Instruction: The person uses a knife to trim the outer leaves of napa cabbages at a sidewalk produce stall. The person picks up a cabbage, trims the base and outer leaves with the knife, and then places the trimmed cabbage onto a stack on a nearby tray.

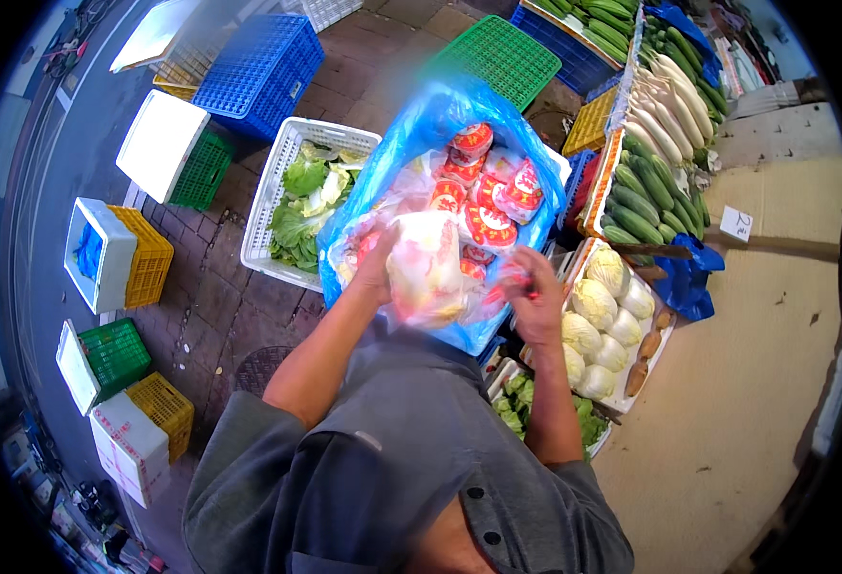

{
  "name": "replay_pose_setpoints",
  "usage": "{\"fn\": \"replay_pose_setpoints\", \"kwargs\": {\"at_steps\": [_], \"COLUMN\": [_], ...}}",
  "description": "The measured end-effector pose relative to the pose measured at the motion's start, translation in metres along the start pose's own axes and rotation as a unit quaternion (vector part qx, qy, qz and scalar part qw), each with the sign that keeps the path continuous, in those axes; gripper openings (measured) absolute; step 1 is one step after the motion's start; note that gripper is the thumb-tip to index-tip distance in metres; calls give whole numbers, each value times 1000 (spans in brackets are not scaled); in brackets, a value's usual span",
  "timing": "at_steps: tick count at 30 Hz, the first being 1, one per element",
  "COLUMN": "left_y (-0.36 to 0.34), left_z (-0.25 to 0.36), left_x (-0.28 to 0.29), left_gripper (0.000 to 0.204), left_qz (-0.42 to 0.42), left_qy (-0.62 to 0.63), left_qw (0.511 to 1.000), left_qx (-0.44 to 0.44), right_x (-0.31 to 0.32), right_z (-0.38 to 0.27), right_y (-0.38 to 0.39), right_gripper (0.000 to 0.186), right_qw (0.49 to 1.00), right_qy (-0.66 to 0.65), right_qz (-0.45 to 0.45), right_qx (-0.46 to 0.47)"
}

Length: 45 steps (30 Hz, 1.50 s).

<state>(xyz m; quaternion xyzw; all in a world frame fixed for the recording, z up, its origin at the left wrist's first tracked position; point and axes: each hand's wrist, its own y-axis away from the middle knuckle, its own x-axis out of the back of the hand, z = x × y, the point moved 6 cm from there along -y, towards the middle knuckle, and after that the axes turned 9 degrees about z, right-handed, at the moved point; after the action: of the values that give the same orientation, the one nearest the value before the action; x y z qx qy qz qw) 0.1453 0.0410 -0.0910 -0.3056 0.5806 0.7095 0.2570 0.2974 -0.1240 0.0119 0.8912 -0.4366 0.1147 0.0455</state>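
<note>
Touching left hand (374, 268): plastic-wrapped bundle (426, 265)

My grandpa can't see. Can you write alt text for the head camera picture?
A person's left hand holds a pale, plastic-wrapped bundle over an open blue bag of red-and-white packages, the right hand close by. To the left is a white crate of leafy greens; to the right are cabbages, cucumbers and white radishes.

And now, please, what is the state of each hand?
Left hand: holding a pale plastic-wrapped bundle.
Right hand: partly curled; blur hides whether it grips anything.
</note>
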Motion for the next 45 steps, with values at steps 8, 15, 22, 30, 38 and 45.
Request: {"fn": "replay_pose_setpoints", "kwargs": {"at_steps": [8,15,22,30,38,45], "left_y": [9,-18,-12,-125,-62,-40], "left_z": [1,-10,6,-33,-63,-18], "left_x": [-1,46,43,143,102,90], "left_gripper": [49,47,30,44,61,47], "left_qz": [25,39,49,11,-126,14], "left_qy": [-47,-106,-198,-396,-181,-171], "left_qw": [998,992,971,908,974,985], "left_qx": [-27,-58,-121,-132,61,-21], "right_x": [-83,-88,-98,-102,-90,-71], "right_z": [-27,9,-13,-36,41,61], "right_y": [-8,12,7,-36,-91,-66], "right_gripper": [29,21,17,14,16,27], "right_qw": [961,933,914,917,909,940], "right_qy": [125,177,241,258,375,324], "right_qz": [-148,-110,-140,-91,-98,-82], "right_qx": [199,293,295,290,155,68]}}
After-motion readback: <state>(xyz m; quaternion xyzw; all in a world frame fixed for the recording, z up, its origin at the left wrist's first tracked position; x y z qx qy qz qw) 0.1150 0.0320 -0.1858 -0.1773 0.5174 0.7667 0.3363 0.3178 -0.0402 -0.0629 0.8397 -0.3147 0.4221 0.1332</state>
